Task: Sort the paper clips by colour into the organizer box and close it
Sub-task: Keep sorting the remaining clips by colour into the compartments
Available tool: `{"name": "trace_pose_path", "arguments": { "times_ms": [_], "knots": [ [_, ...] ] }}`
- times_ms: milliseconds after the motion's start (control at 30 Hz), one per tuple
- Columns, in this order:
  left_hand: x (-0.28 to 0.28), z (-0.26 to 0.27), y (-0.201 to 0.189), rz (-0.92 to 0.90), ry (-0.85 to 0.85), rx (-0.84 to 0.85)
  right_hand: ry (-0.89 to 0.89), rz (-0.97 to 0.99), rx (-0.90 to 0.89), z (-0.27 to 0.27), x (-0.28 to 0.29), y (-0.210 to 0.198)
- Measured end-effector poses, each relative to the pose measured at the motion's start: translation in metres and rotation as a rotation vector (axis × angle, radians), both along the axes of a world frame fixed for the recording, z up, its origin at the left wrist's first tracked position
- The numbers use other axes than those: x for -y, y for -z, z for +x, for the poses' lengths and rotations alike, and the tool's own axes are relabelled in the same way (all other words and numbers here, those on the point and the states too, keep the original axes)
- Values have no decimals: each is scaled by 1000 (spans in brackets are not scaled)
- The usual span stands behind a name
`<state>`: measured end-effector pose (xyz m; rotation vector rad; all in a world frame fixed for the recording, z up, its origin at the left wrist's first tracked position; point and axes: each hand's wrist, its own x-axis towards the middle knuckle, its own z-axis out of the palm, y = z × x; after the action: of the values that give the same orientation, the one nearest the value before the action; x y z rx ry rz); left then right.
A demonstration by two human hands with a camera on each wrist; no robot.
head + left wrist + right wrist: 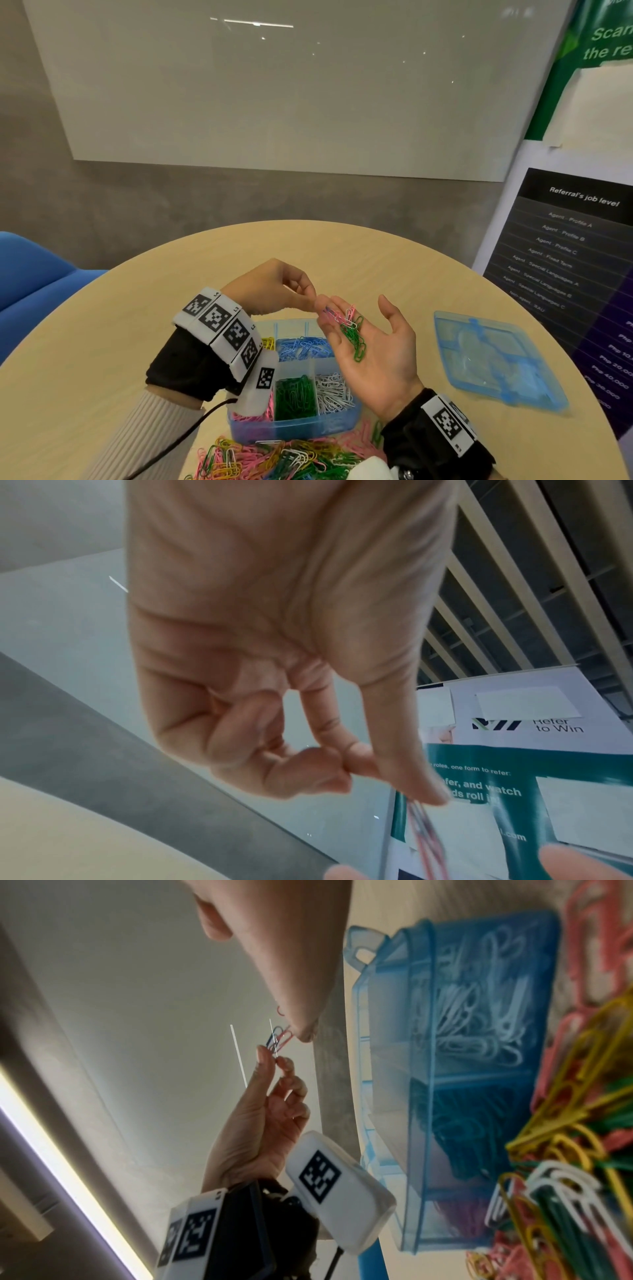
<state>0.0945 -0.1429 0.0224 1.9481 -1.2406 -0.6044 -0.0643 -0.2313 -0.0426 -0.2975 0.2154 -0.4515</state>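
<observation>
A small heap of mixed paper clips point(349, 329), green, pink, white and a little blue, was cradled in the right hand point(373, 349), which was held palm up above the organizer box point(298, 423) with its fingers only loosely cupped. The left hand point(274, 287) was brought to the tip of that heap, its thumb and forefinger pinched together; in the right wrist view a clip or two point(279, 1039) appeared to be caught between the fingertips point(263, 1053), though which colour was being drawn out could not be told. In the box, blue, green, white, pink and yellow clips were already lying in separate compartments. A loose pile of unsorted clips point(274, 459) was left on the table point(102, 342) just in front of the box, and the lid point(496, 356) was lying apart to the right

The clips were judged to be light, stiff and slick-coated, and apt to hook into one another, so that one pulled from a heap might drag its neighbours along. A hold across the flat of the loops at one rounded end was thought best, with a slight shake to free any hangers-on before the drop
</observation>
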Motion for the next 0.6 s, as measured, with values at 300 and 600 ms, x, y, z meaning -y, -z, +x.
{"name": "trace_pose_path", "arguments": {
  "times_ms": [300, 600],
  "knots": [
    [-5, 11, 0, -109, -117, -130, -26, -19, 60, 1, 6, 6],
    [-1, 9, 6, 30, -131, -104, -11, 6, 83, 0, 8, 4]
  ]
}}
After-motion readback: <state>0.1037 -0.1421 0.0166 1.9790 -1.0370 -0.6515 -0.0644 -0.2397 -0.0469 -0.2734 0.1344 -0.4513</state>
